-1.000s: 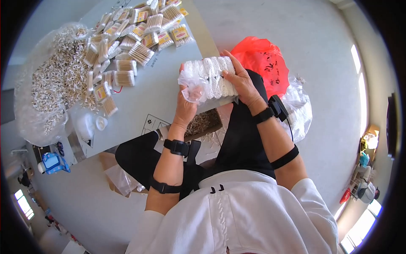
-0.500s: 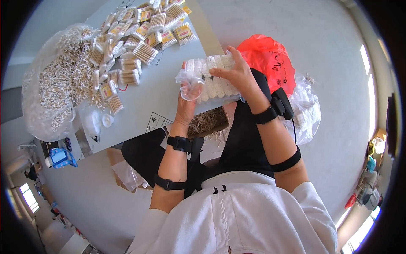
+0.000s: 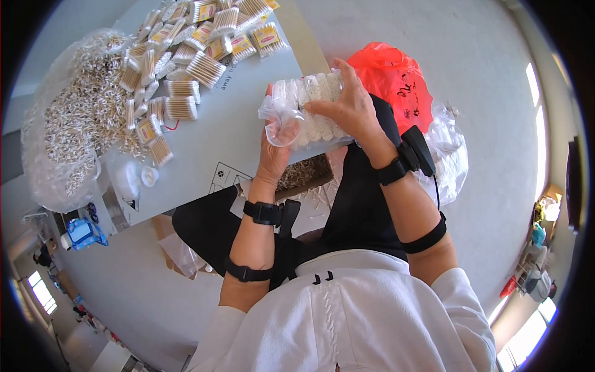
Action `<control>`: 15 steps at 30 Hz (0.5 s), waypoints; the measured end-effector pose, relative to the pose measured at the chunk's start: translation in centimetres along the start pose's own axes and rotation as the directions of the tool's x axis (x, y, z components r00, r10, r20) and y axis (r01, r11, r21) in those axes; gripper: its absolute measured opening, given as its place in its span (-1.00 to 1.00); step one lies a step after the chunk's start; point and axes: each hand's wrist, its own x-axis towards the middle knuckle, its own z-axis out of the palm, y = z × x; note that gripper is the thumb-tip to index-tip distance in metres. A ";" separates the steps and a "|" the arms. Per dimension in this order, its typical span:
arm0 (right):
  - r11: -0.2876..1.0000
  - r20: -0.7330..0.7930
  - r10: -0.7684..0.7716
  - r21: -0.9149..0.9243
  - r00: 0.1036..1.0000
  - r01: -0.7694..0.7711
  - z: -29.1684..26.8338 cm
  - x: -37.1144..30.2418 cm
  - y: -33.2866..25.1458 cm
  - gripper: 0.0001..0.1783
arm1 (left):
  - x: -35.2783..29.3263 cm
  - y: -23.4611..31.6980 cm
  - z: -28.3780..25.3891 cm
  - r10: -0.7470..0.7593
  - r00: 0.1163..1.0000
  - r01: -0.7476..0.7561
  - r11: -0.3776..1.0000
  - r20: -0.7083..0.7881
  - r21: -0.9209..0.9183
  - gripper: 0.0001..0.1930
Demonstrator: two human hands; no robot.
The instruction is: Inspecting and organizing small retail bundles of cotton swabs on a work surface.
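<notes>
Above the near edge of the table I hold a clear plastic bag (image 3: 319, 127) packed with rows of cotton swab packs, their white tips facing up. My left hand (image 3: 276, 155) is closed on the bag's left side, its fingers partly hidden behind the crumpled clear plastic of the bag's end. At the right side, my right hand (image 3: 356, 111) grips the bag, its thumb lying across the top and its fingers round the far right corner. Many small cotton swab packs (image 3: 183, 108), some with yellow labels, lie heaped on the table to the left.
A big clear bag of loose cotton swabs (image 3: 80, 124) sits at the table's (image 3: 204, 149) left. Beside it stands a small white round container (image 3: 149, 177). Under the table edge is a box of loose swabs (image 3: 304, 177). A red plastic bag (image 3: 396, 87) and a clear bag (image 3: 449, 155) lie right.
The head view has shifted slightly, so the table and its heap appear farther left and up. Both hands keep their hold on the bag, almost unmoved.
</notes>
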 end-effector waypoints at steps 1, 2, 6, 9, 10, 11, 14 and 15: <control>1.000 0.003 0.007 0.007 1.000 -0.007 -0.2 -0.1 0.2 0.14 | 0.0 1.1 0.4 0.027 0.997 -0.023 0.998 0.075 -0.058 -0.39; 1.000 0.002 0.013 0.002 1.000 -0.013 -0.4 0.0 0.3 0.14 | 0.1 2.0 0.8 0.059 0.987 -0.042 0.992 0.148 -0.117 -0.24; 0.983 0.056 0.004 0.183 0.998 -0.014 -0.3 -0.1 0.8 0.05 | 0.0 3.6 1.5 0.179 0.983 -0.175 0.979 0.030 -0.106 -0.31; 0.854 0.099 0.056 0.510 0.993 -0.099 -0.9 -0.5 1.4 -0.09 | 0.0 3.6 1.4 0.100 0.991 -0.086 0.983 0.084 -0.165 -0.23; 0.672 0.174 0.132 0.708 0.976 -0.218 -0.9 -0.6 1.1 -0.18 | 0.0 2.9 1.3 0.134 0.987 -0.111 0.969 0.094 -0.220 -0.23; 0.670 0.176 0.128 0.711 0.976 -0.216 -0.7 -0.7 1.0 -0.18 | 0.0 2.4 1.1 0.167 0.981 -0.134 0.952 0.102 -0.274 -0.23; 0.733 0.124 0.150 0.652 0.981 -0.195 -0.6 -1.0 1.8 -0.22 | -0.3 4.5 2.1 0.055 0.995 -0.036 0.972 0.078 -0.232 -0.24; 0.789 0.118 0.125 0.591 0.985 -0.171 -0.6 -1.0 1.5 -0.24 | -0.3 3.3 1.5 0.054 0.996 -0.035 0.973 0.076 -0.227 -0.24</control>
